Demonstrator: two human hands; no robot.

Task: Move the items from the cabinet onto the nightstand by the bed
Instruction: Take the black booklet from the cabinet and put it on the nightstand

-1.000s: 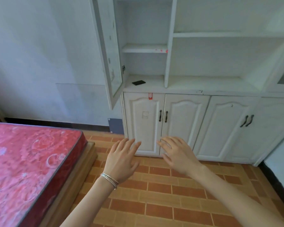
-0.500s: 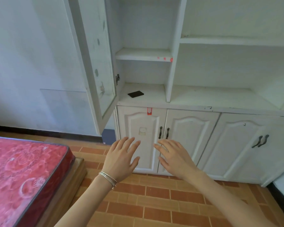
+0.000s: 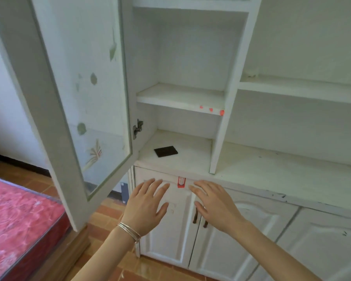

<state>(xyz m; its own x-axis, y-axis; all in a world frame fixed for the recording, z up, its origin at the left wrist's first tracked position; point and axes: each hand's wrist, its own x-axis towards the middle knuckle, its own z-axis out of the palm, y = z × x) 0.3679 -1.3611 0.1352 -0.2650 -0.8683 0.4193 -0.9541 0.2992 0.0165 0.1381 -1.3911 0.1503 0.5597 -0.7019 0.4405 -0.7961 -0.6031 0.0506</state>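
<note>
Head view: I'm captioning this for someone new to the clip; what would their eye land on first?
The open glass door on the left fills much of the view, and a flat black item lies on the cabinet shelf behind it. Below, the left hand and right hand spread open, empty, before the lower doors; a red mattress sits at lower left.

Left grip [image 3: 145, 203]: palm down, back toward the camera, fingers straight and slightly spread, thumb out to the right, holding nothing.
Right grip [image 3: 215, 205]: palm down, fingers straight, pointing up and left, holding nothing.
Left forearm [image 3: 109, 252]: bare, reaching forward from the lower left.
Right forearm [image 3: 272, 250]: bare, reaching forward from the lower right.
Spacing: grips side by side, near, not touching.
</note>
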